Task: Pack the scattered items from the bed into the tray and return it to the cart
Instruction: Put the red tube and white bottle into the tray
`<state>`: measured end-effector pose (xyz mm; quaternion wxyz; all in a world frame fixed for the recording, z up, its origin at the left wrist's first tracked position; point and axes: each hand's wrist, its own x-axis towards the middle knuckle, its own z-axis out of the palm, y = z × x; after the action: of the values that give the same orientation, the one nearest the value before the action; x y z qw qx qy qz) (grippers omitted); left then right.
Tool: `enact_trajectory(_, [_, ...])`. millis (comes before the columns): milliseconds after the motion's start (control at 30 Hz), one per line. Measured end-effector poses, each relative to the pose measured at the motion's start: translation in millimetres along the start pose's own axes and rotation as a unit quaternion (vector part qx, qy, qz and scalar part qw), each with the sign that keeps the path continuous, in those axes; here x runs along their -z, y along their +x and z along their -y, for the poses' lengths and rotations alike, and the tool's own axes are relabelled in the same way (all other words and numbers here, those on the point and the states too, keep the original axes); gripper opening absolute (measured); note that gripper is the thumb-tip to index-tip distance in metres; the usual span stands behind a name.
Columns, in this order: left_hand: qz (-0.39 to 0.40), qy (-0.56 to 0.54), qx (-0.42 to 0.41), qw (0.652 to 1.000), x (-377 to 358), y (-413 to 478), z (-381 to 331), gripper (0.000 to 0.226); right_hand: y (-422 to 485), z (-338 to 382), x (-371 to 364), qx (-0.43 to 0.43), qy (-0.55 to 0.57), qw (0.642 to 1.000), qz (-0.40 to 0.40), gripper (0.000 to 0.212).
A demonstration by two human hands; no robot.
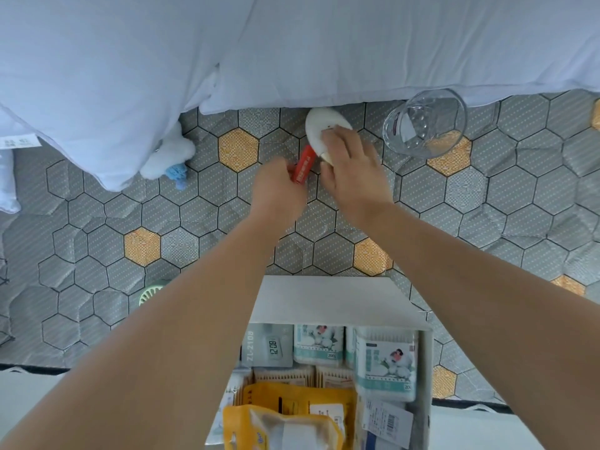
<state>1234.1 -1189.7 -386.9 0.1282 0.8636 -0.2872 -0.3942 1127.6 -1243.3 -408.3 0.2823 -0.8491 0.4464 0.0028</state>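
Packets are filling the white tray point(328, 300) at the near edge of the hexagon-patterned bed cover point(181, 222). Beyond it, the left hand point(279, 190) is pinching the near end of a red tube point(304, 164) in curled fingers, while the right hand point(352, 167) is curling over a white oval case point(319, 129) just beside it, gripping it. Farther right, a clear cup point(425, 123) is lying tipped by the white duvet point(292, 43).

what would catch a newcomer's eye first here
Two hands meet at the centre: the left hand grips a red tube, the right hand holds a white oval case. Right of them a clear cup lies tipped; a packed tray sits nearest.
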Motion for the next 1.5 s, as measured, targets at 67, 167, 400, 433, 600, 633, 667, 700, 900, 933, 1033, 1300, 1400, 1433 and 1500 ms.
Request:
enact_trajectory(67, [0.025,-0.068,0.012,0.997,3.5,-10.5,3.1,0.009,-13.2,3.9,0.8,0.025,0.038,0.999,0.004,0.041])
enact_trajectory(167, [0.061,-0.111,0.019,0.992,12.9,-29.6,9.6,0.014,-29.1,11.0,5.3,-0.018,0.108,0.994,-0.008,0.037])
enact_trajectory(400, [0.097,-0.195,0.067,0.974,43.8,-75.6,19.4,0.018,-45.5,21.1,25.0,-0.104,0.202,0.974,-0.011,0.029])
enact_trajectory(433, [0.095,-0.211,0.069,0.971,48.3,-83.2,19.7,0.020,-47.3,24.4,29.1,-0.127,0.220,0.967,-0.007,0.028])
enact_trajectory(600, [0.058,-0.226,0.021,0.972,75.3,-134.1,25.1,0.020,-79.1,50.5,64.7,-0.267,0.445,0.854,0.034,0.019])
enact_trajectory(633, [0.059,-0.227,0.006,0.972,80.0,-146.5,27.4,0.021,-90.3,56.1,72.6,-0.272,0.460,0.844,0.039,0.019])
enact_trajectory(667, [0.063,-0.232,-0.006,0.971,84.0,-159.2,30.1,0.022,-102.3,61.3,78.9,-0.269,0.466,0.842,0.047,0.020])
enact_trajectory(700, [0.067,-0.234,-0.013,0.970,87.0,-171.0,34.0,0.023,-114.4,66.9,83.7,-0.260,0.467,0.843,0.055,0.021])
enact_trajectory(900, [0.078,-0.217,-0.014,0.973,86.1,-210.5,68.1,0.022,-180.0,97.3,86.1,-0.237,0.450,0.857,0.079,0.020])
enact_trajectory(933, [0.082,-0.206,-0.014,0.975,85.3,-213.1,73.6,0.021,-187.9,100.6,84.0,-0.244,0.457,0.851,0.080,0.021])
enact_trajectory(1033, [0.093,-0.176,-0.022,0.980,84.5,-220.7,90.1,0.020,-205.7,106.9,79.3,-0.277,0.480,0.829,0.070,0.024])
enact_trajectory(1300, [0.093,-0.088,-0.028,0.991,72.1,-222.7,125.1,0.020,-221.2,104.1,60.4,-0.314,0.325,0.884,0.122,0.024])
enact_trajectory(1400, [0.065,-0.079,-0.014,0.995,67.2,-215.8,126.8,0.022,-213.4,104.7,50.3,-0.311,0.292,0.895,0.130,0.031])
enact_trajectory(1433, [0.050,-0.094,-0.003,0.994,67.1,-213.5,126.3,0.022,-208.9,106.4,47.4,-0.309,0.295,0.894,0.135,0.033])
enact_trajectory(1500, [0.013,-0.090,-0.001,0.996,68.0,-210.4,125.1,0.022,-198.6,110.1,41.1,-0.319,0.313,0.883,0.144,0.033])
